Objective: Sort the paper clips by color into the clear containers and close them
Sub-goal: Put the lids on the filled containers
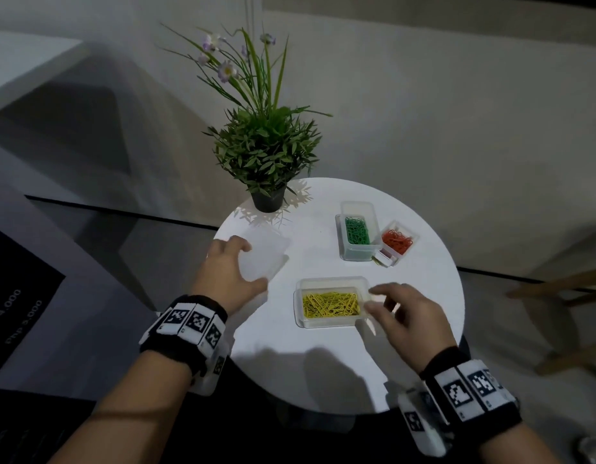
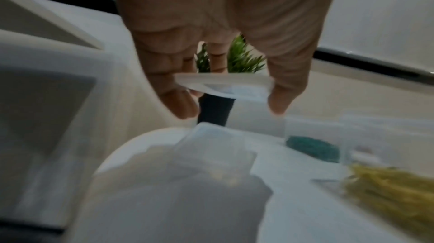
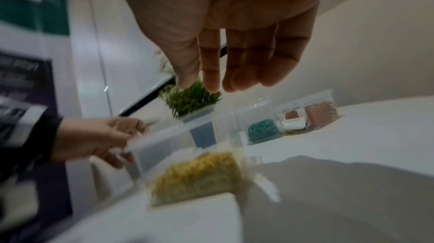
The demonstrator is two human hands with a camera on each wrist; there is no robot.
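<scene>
Here a clear plastic lid is held by the left hand over the worktop, at about nine o'clock on the round top; in the left wrist view the lid is pinched by its opposite edges between thumb and fingers, clear of the surface, with what looks like a second lid lying flat below it, though blur prevents certainty. The right hand is seen loosely spread and empty, its fingertips at or just beside the three o'clock end of the open container of yellow paper clips, near six o'clock; whether contact is made cannot be told. A container of green paper clips and a smaller one of red paper clips are set touching or nearly so at about two o'clock, both uncovered, with a small white part beside them. A potted plant stands at twelve o'clock.

The lid is judged to be light, thin and somewhat flexible, smooth enough to slip, so a hold by the rim at opposite edges is best kept. The yellow container is likely light and easily pushed, and should be steadied by its side wall while the lid is pressed down.
</scene>
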